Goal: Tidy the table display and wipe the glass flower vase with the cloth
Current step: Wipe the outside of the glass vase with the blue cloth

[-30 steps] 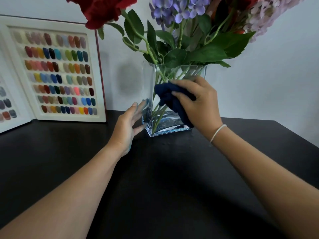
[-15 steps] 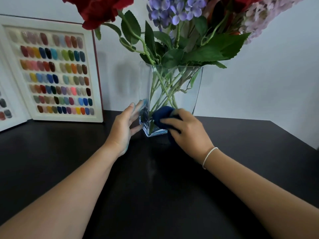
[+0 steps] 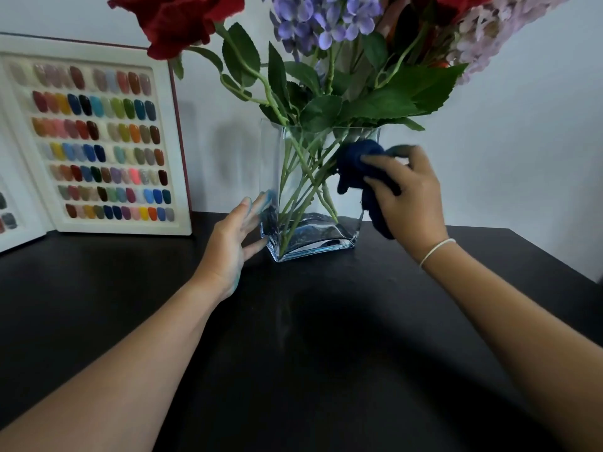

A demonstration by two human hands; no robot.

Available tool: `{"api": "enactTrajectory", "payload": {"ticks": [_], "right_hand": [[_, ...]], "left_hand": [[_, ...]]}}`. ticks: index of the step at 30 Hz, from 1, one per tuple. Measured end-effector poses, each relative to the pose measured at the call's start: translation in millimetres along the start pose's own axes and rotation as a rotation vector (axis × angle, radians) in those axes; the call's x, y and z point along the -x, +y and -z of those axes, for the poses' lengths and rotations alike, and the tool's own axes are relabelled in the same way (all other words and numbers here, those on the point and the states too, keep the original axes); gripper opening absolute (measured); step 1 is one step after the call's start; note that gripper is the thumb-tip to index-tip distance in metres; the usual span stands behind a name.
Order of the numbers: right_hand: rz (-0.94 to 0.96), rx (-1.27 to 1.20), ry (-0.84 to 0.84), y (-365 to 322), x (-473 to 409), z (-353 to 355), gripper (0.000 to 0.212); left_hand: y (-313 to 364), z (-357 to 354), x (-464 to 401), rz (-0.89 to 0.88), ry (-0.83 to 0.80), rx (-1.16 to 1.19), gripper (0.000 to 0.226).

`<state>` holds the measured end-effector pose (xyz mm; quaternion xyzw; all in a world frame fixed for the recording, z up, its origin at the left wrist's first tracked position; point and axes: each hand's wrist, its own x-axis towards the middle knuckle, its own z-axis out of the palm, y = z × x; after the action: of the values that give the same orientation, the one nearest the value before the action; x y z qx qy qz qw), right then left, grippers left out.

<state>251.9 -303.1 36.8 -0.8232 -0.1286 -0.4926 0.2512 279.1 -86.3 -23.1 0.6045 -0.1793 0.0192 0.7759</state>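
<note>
Left hand (image 3: 233, 243) flat, fingers spread; right hand (image 3: 406, 194) clenched, raised.

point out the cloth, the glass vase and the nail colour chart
cloth (image 3: 354, 161), head view, bunched upper part.
glass vase (image 3: 313, 236), head view, thick base.
nail colour chart (image 3: 98, 145), head view, middle swatch rows.

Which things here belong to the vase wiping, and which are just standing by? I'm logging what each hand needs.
In the job:
glass vase
dark blue cloth, bunched in the right hand against the vase's upper right
left hand, open, steadying the vase's lower left

Standing by:
nail colour sample board, left
flowers
black table
</note>
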Motion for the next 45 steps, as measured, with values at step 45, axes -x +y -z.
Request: {"api": "enactTrajectory", "payload": {"ticks": [45], "right_hand": [[-0.147, -0.034, 0.002, 22.0, -15.5, 1.2, 0.028]], "left_hand": [[-2.9, 3.3, -1.5, -0.001, -0.031, -0.016, 0.038]]}}
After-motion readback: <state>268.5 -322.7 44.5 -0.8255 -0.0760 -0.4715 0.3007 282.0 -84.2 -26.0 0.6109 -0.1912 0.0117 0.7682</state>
